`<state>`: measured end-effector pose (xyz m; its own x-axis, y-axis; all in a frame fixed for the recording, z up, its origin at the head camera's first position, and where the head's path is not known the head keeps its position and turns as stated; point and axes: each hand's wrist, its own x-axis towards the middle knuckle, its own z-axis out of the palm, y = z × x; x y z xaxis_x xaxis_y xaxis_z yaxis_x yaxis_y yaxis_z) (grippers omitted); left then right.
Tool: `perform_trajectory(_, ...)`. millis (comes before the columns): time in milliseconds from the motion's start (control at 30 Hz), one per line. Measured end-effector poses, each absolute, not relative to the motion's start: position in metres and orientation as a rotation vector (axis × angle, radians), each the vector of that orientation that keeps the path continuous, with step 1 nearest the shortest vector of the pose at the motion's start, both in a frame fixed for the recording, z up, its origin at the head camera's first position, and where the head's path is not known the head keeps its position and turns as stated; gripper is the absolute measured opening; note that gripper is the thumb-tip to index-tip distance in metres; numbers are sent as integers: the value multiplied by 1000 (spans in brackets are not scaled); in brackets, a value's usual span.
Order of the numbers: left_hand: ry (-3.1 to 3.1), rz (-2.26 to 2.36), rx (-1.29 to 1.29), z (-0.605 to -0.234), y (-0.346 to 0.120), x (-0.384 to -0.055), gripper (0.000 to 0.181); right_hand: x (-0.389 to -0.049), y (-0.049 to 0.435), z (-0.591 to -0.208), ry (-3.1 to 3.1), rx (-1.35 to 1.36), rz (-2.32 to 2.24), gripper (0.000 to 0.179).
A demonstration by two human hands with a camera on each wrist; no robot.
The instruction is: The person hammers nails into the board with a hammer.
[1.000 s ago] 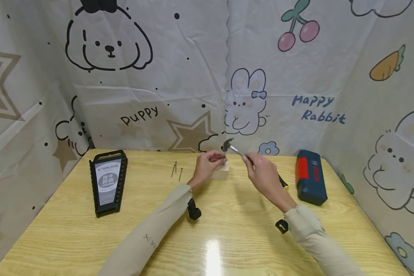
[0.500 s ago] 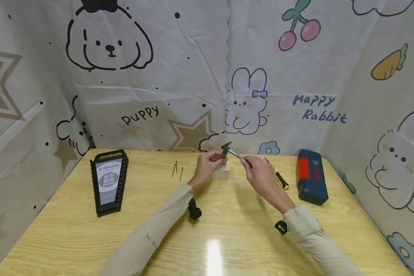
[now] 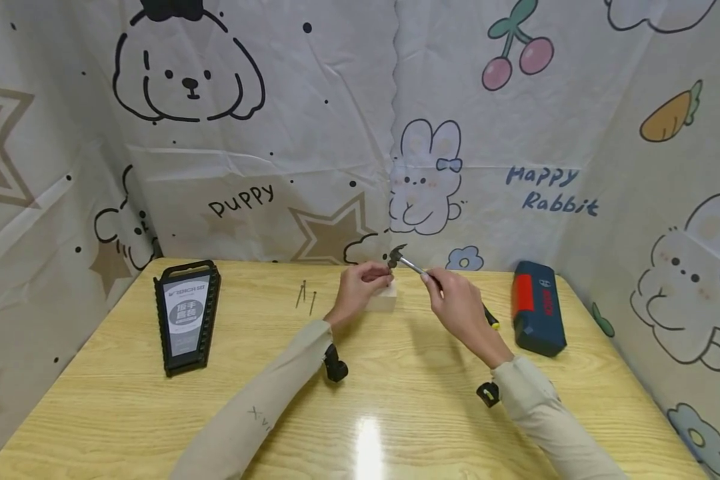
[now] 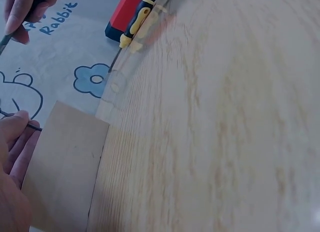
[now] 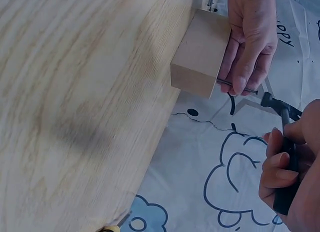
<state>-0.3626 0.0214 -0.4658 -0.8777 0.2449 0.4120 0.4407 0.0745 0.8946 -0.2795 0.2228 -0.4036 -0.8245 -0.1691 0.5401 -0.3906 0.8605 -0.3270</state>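
Near the table's back edge stands a pale wooden block [image 3: 383, 303], its top face carrying an upright nail [image 5: 251, 91]. My left hand [image 3: 355, 291] pinches the nail's shank between thumb and fingers, and the other fingers lie close along the block. A claw hammer [image 3: 409, 262] is gripped by its dark handle in my right hand [image 3: 458, 303]. In the right wrist view the hammer's head is just off the nail's head, with a small gap. How deep the nail's tip sits is unclear.
Several loose nails [image 3: 301, 293] lie left of the block. On the right are a yellow-and-black screwdriver [image 4: 137, 22], partly behind the right hand in the head view, and a blue-and-red case [image 3: 539, 308]. A black wrench rack [image 3: 187, 317] lies at left. Printed cloth hangs behind.
The hammer's head came down toward the nail half a second ago and is now lifted slightly again. My left hand keeps its place on the nail, and the block has not moved.
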Motion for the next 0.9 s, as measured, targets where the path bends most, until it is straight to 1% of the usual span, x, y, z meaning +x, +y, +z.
perform_trajectory(233, -2162, -1941, -695, -466, 18, -362, 20, -283, 222, -405, -2554, 441, 604, 20)
perform_trajectory(500, -2152, -1967, -700, -469, 14, -363, 19, -284, 222, -402, -2572, 458, 579, 20)
perform_trajectory(600, -2141, -1983, -705, -470, 15, -365, 19, -287, 226, -389, -2619, 501, 534, 20)
perform_trajectory(733, -2151, -1999, -723, -469, 18, -365, 20, -291, 238, -361, -2683, 586, 474, 18)
perform_trajectory(833, -2170, -1990, -735, -467, 19, -365, 20, -292, 245, -342, -2600, 629, 497, 17)
perform_trajectory(900, -2174, -1981, -747, -467, 19, -364, 20, -292, 245, -341, -2468, 623, 561, 18)
